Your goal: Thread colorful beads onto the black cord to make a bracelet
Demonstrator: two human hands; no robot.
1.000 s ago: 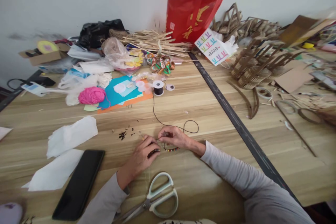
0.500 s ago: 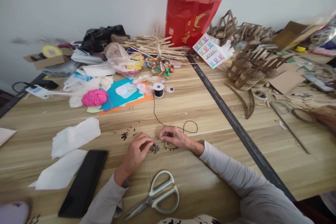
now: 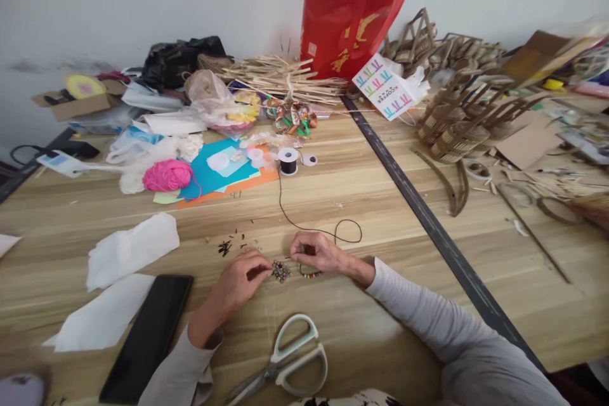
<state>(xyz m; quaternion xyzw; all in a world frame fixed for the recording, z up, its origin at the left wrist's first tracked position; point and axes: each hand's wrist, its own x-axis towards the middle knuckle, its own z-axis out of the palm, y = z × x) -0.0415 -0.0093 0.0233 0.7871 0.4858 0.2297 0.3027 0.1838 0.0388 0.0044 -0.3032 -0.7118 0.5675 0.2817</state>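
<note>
Wooden table (image 3: 380,203), two hands — one scissors (image 3: 285,365)

White card (image 3: 383,87) by red bag (image 3: 349,9): reads "COFFEE", probably.

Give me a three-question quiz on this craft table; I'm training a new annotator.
1. True or false: the scissors lie between the person's forearms.
2. Which hand is at the small pile of beads? A. left hand B. right hand
3. What does the black cord lead back to?

Key: 1. true. 2. A. 3. The black cord spool by the coloured paper sheets.
</note>
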